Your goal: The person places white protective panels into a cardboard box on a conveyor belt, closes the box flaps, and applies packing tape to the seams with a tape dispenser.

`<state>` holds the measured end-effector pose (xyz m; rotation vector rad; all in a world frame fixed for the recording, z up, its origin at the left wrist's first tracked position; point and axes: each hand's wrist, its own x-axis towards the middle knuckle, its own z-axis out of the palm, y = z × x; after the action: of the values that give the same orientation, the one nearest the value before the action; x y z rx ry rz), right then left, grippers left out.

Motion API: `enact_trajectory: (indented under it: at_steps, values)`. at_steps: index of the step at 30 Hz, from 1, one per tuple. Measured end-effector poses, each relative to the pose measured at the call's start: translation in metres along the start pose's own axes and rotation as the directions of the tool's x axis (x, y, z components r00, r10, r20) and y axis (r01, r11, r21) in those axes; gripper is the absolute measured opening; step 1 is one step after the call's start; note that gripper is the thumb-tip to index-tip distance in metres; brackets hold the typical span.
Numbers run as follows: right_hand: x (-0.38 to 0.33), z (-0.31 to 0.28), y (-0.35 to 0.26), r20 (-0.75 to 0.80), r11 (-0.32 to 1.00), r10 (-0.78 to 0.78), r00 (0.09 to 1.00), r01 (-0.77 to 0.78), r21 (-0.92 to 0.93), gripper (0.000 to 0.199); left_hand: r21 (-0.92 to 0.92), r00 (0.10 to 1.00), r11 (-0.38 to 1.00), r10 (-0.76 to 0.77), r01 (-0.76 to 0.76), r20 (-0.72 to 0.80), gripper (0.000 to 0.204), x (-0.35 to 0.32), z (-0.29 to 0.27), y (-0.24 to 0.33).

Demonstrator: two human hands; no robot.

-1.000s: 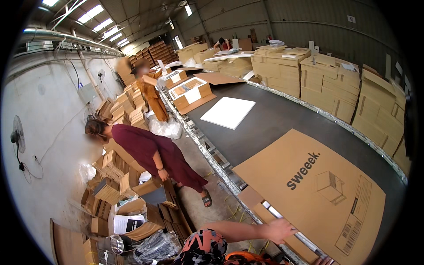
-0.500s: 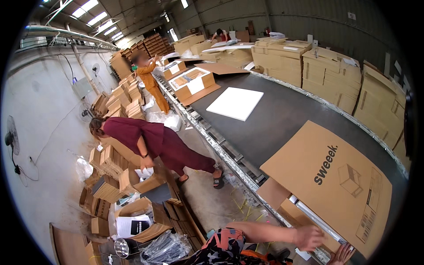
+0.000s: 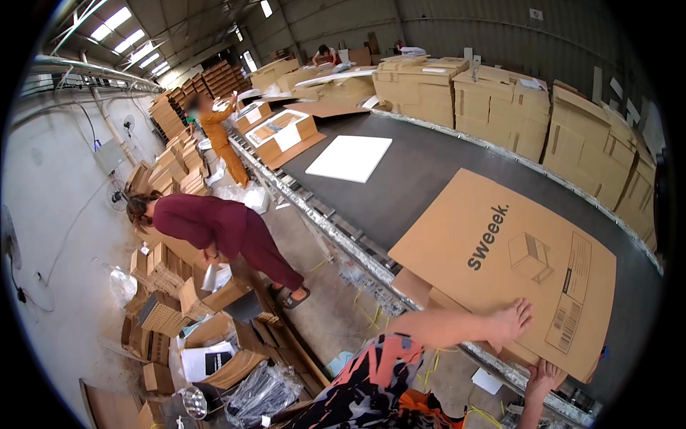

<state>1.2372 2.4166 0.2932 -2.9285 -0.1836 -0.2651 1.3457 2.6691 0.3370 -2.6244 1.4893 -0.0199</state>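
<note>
Head view: left hand (image 3: 510, 322) loose, carton (image 3: 509, 264) beneath; right hand (image 3: 542, 380) grips its edge; I fear lopsided pulling could skew it.

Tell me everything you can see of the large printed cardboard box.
The large cardboard box is brown, apparently corrugated, with dark lettering, a line drawing and a barcode on its broad upper face. It lies flat on the dark conveyor belt, skewed to it. A flap juts from its left near corner. The right hand touches its near edge; the left hand is over the top, contact unclear. Its underside is hidden.
</note>
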Motion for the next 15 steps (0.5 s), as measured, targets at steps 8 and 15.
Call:
enact_trajectory:
  at_steps: [8,15]
  values:
    - [-0.044,0.061,-0.007,-0.430,1.000,-0.024,0.903,0.027,0.000,0.036,-0.005,0.995,1.000,0.021,-0.020,0.099,0.113,-0.007,-0.011,-0.006]
    - [-0.053,0.007,-0.064,-0.574,0.986,-0.067,0.816,0.144,0.089,0.038,-0.056,0.986,0.998,0.050,-0.042,0.158,0.109,-0.015,-0.019,-0.010]
